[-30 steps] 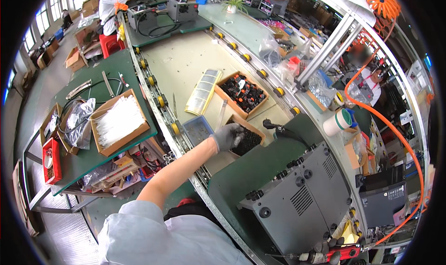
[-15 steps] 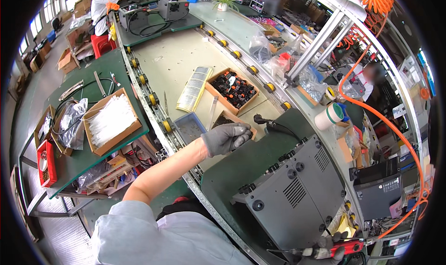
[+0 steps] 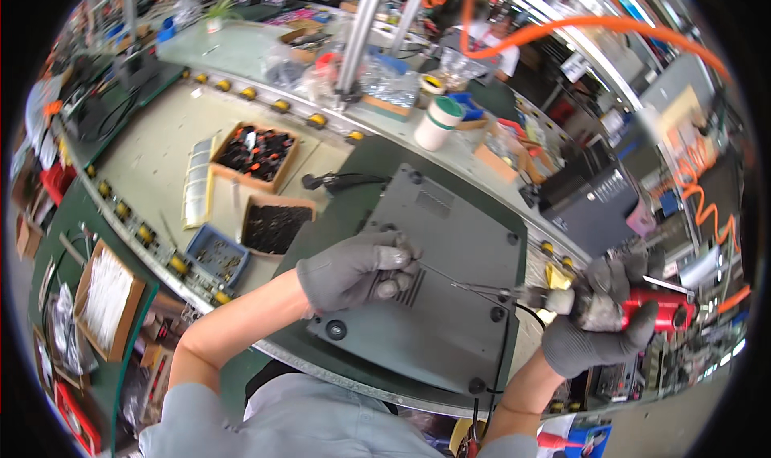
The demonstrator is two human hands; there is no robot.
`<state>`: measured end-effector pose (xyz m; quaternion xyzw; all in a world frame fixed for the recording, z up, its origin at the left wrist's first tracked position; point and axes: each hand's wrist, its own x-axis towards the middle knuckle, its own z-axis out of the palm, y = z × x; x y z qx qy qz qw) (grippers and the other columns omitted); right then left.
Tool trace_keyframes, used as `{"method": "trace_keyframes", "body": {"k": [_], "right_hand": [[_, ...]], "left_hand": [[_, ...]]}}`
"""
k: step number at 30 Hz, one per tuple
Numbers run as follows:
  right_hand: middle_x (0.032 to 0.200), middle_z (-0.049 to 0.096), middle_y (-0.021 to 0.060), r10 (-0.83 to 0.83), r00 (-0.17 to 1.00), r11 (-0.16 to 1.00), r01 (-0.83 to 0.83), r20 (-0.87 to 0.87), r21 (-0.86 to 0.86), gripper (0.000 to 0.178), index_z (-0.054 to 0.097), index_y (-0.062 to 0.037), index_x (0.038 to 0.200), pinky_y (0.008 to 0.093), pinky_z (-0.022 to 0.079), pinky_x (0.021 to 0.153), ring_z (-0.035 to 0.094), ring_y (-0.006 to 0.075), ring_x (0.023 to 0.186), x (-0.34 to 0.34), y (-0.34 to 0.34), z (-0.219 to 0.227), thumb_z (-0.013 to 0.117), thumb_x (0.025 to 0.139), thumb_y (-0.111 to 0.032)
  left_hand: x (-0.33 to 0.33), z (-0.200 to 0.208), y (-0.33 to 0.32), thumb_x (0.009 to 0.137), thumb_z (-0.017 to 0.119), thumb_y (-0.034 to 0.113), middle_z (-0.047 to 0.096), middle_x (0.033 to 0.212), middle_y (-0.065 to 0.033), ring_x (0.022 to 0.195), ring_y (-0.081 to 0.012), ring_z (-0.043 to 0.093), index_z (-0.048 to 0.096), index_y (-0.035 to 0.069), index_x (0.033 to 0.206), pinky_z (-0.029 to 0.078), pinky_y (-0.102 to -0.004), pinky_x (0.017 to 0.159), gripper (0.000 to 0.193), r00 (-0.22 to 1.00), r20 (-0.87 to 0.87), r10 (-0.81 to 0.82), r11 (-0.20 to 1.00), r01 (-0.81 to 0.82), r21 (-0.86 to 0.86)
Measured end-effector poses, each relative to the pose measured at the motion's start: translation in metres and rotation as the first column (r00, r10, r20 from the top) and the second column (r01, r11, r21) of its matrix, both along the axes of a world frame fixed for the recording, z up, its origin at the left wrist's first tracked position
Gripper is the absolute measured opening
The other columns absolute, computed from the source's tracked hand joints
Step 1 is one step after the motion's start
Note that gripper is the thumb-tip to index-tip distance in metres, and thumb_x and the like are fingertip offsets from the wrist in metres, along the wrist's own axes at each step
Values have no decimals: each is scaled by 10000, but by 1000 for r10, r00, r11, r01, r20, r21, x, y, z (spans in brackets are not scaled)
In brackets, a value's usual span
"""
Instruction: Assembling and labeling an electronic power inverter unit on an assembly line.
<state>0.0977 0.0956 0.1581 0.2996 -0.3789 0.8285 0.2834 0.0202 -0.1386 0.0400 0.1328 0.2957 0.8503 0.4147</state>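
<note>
The left hand (image 3: pixel 353 275) had moved off the box of small black parts (image 3: pixel 283 201) and over the grey unit (image 3: pixel 454 337) since the earlier frame, while the right hand (image 3: pixel 598 344) had come in from the lower edge with the red power driver (image 3: pixel 660 311). The unit lay on the green board (image 3: pixel 385 154), its vented face up. The right hand was clamped around the driver, whose long thin bit pointed at the left hand. The left fingers were curled together by the bit's tip — anything between them was too blurred to tell. Left of the unit stood the box, with a blue tray (image 3: pixel 206 272) just beside it.
</note>
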Motion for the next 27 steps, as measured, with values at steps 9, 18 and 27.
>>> {"method": "trace_keyframes", "body": {"k": [9,18,27], "right_hand": [[938,569,89,-107,994,990,106,6,96,483,437,-70,1166,304,396,617,486,126,641,-24,-15,-1,655,765,-228],[914,557,86,-129,989,976,115,67,185,488,445,-69,1172,287,396,628,466,113,612,-38,-21,-4,656,761,-227],[970,581,108,-63,995,946,35,77,323,519,448,-76,1197,297,454,632,540,110,658,-46,-23,-1,653,762,-268]], "left_hand": [[-6,6,19,892,588,342,499,824,12,678,-57,504,551,82,1014,400,-165,540,289,991,25,-128,989,130,-65],[-10,5,22,911,532,419,523,767,3,637,-69,501,568,76,973,355,-180,478,350,996,-43,-80,966,66,-248],[-28,1,20,891,571,366,466,748,22,600,-56,404,566,76,906,310,-159,463,290,994,46,-102,978,108,-178]]}}
